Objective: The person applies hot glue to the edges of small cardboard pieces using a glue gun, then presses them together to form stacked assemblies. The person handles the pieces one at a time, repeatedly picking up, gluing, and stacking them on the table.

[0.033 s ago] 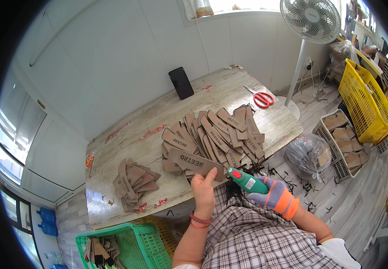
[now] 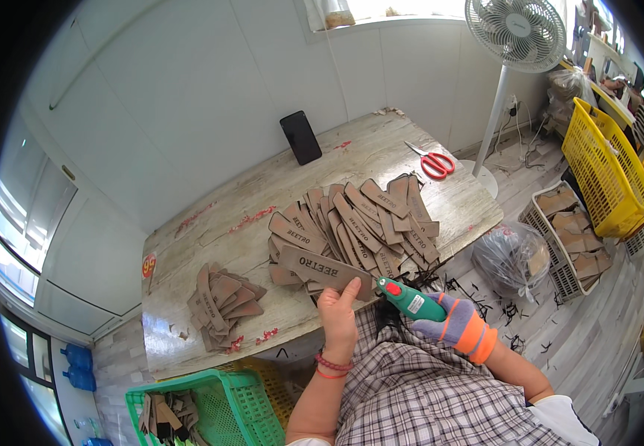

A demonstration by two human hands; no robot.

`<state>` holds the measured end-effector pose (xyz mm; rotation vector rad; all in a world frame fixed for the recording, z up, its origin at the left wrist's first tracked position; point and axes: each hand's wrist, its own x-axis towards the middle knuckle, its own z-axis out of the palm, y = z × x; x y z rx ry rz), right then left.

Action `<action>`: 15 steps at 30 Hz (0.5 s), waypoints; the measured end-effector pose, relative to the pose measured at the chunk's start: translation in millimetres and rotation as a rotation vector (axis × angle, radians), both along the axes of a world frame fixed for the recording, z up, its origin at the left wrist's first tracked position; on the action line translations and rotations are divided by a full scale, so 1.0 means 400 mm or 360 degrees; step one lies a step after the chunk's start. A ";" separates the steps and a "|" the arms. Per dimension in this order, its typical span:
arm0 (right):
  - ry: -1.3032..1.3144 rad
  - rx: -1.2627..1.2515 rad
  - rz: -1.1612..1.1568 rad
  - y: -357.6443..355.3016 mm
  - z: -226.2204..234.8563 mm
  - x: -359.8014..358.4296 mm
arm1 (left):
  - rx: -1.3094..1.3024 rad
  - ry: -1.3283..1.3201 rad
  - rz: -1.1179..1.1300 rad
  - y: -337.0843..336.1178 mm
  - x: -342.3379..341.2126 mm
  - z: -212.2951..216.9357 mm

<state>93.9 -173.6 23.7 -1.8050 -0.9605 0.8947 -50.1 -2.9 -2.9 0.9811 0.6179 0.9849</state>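
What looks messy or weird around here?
Black scraps lie strewn over the floor right of the table, like spilled litter. The tabletop has ragged red patches, so it looks worn. Also, only the right hand wears a glove; the left hand is bare.

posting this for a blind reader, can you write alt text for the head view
A bare left hand holds a brown strip while a gloved right hand holds a green tool, its tip by the strip's end. A larger pile and a smaller pile of strips lie on the table, with scissors and a phone farther back.
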 end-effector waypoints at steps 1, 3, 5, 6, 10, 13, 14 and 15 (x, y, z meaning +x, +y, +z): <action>0.0010 0.0049 0.0008 0.002 0.000 0.000 | -0.0014 -0.0008 0.0017 -0.002 0.003 -0.001; -0.0062 -0.0022 0.0036 -0.001 0.020 0.000 | -0.0012 -0.0007 0.0039 -0.002 0.003 0.000; -0.0080 -0.0048 0.0047 -0.002 0.029 0.001 | 0.0020 0.0008 0.0044 -0.001 0.001 0.005; -0.0062 -0.0041 0.0046 -0.004 0.028 0.001 | 0.0020 0.0021 0.0034 -0.003 0.003 0.009; 0.0031 0.0017 0.0035 -0.002 0.018 0.003 | 0.0029 0.0075 -0.0029 -0.005 0.001 0.010; 0.0101 -0.0138 0.0050 0.002 0.056 0.002 | 0.0030 0.0091 -0.0061 -0.010 -0.002 0.006; 0.0129 -0.0118 0.0047 0.003 0.057 0.003 | 0.0029 0.0092 -0.0067 -0.012 -0.003 0.006; 0.0157 -0.0097 0.0046 0.003 0.058 0.003 | 0.0022 0.0078 -0.0050 -0.011 -0.003 0.007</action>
